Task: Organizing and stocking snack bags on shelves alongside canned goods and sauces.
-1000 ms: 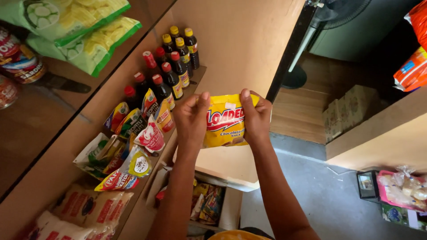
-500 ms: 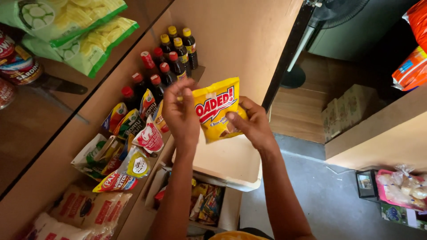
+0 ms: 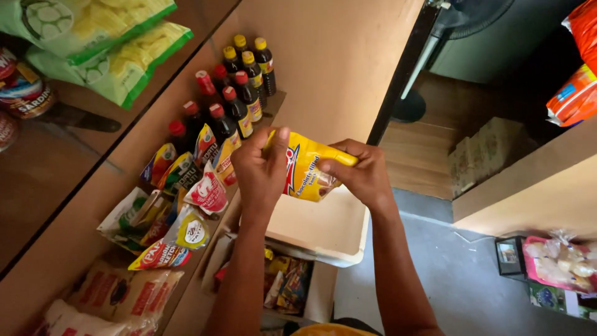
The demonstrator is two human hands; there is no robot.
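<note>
Both my hands hold one yellow snack pouch (image 3: 308,172) with red and blue print, tilted over a white open box (image 3: 323,230). My left hand (image 3: 258,171) grips the pouch's left edge, thumb up against its top corner. My right hand (image 3: 364,174) pinches the pouch's upper right edge. Just left of my left hand, sauce sachets (image 3: 205,186) stand on a wooden shelf. Behind them are dark bottles (image 3: 239,93) with red and yellow caps.
Green snack bags (image 3: 112,56) and a tin can (image 3: 25,93) lie on the upper shelf at left. Flour-like bags (image 3: 124,295) sit at lower left. A carton (image 3: 289,283) of packets stands below the white box. A bagged pack (image 3: 559,261) lies at right.
The pouch has been turned and tilted from facing me flat to slanting sideways. My right hand shifted from its lower edge to its upper right edge.
</note>
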